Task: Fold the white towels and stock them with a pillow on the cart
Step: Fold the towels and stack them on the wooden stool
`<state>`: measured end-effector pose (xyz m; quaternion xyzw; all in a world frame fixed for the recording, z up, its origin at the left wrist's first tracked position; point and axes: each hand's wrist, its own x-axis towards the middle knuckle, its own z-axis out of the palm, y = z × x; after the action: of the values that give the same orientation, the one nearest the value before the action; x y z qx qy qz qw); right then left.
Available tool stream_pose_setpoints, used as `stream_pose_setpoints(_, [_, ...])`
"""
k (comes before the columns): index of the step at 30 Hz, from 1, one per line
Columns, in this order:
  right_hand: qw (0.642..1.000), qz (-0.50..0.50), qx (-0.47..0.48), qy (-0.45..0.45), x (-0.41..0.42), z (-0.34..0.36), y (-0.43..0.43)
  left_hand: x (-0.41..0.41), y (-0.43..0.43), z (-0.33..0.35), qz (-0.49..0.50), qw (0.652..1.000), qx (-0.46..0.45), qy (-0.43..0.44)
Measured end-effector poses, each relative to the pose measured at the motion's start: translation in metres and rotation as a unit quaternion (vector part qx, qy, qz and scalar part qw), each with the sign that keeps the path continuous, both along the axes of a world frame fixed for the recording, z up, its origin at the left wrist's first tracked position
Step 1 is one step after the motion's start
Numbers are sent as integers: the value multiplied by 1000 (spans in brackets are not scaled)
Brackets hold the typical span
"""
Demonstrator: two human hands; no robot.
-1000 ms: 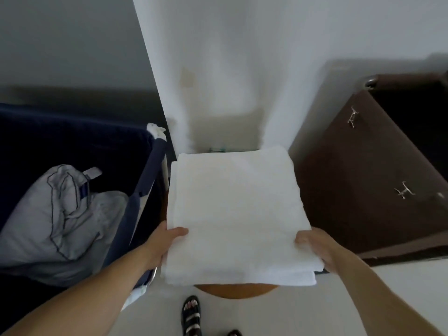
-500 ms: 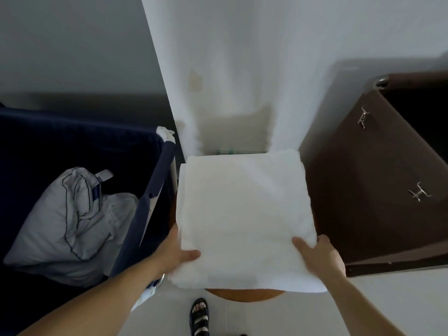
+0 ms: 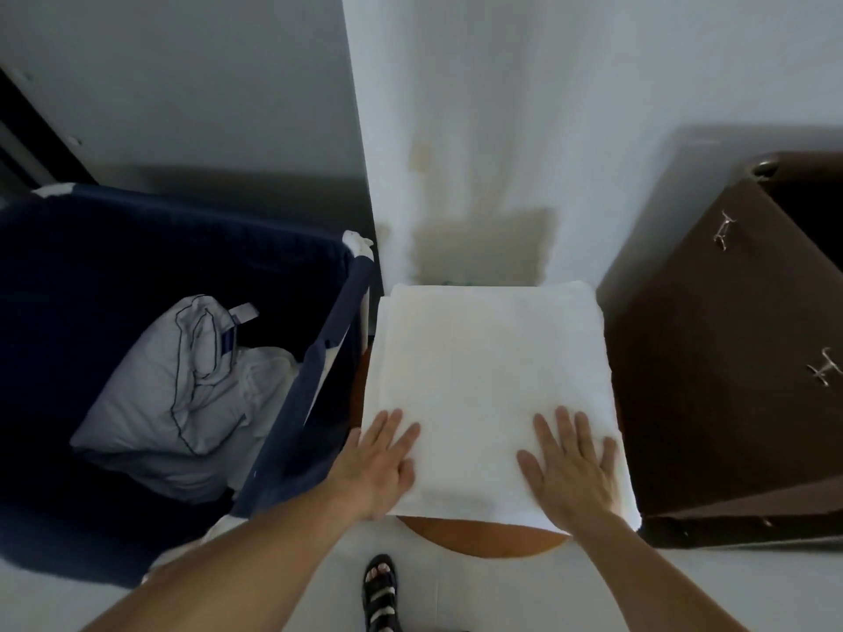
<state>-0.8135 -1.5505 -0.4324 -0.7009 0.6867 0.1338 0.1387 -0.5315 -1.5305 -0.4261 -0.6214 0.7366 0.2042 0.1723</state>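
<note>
A: On the round wooden counter point(image 3: 479, 538), folded towel point(image 3: 490, 385) lies flat, square, several layers thick. Landmark for all positions: the towel.

B: Hands?

A: Left hand point(image 3: 381, 463) flat on the near-left corner of the towel, partly over its edge. Right hand point(image 3: 570, 467) flat on the near-right part. Fingers of both straight and spread; nothing gripped, palms pressing down.

B: Judged step?

A: Smoothing or squaring the fold. This towel looks finished as a fold. Cannot tell whether it is one towel or a stack; layered edges show at the near side.

B: Pillow?

A: Left of the towel, a pale pillow point(image 3: 182, 380) with dark piping lies slumped inside a navy fabric bin point(image 3: 319, 358). Whether that bin is part of the cart, I cannot tell.

B: Right of the towel?

A: Brown cabinet point(image 3: 711, 358) with metal handles, close beside the counter. Beyond the towel, a white wall point(image 3: 502, 130) with a stain.

B: Progress?

A: Folding done for what shows here. No unfolded towels visible. Left, by my reading: carry the towel off the counter and stock it. Stocking not yet done for this towel; the pillow may already be placed.

B: Near side?

A: A sandalled foot point(image 3: 381, 595) on the floor, just below the counter edge.
</note>
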Motion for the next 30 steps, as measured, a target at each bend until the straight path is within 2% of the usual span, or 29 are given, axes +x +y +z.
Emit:
stream_pose_setpoints(4, [1000,-29,8,-3,13,14,5,8,13,12,-26,999,30,-24])
stream_pose_setpoints(7, [1000,-10,2,-5,41,28,9,22,18,29,-68,996,55,-22])
stream_pose_setpoints(9, [999,11,-21,-30,69,42,5,33,15,43,-64,997,29,-9])
stream_pose_setpoints(13, [993,47,-63,-84,146,72,-9,77,3,71,22,994,-86,58])
stream_pose_setpoints(16, [986,87,-79,-122,213,90,-20,141,-4,82,88,985,-127,76])
stream_pose_setpoints(21, [967,171,-69,-174,329,94,-40,281,-15,60,186,971,-129,72])
stream_pose_setpoints(30, [974,154,69,-154,514,27,-69,472,-46,13,271,953,-79,109])
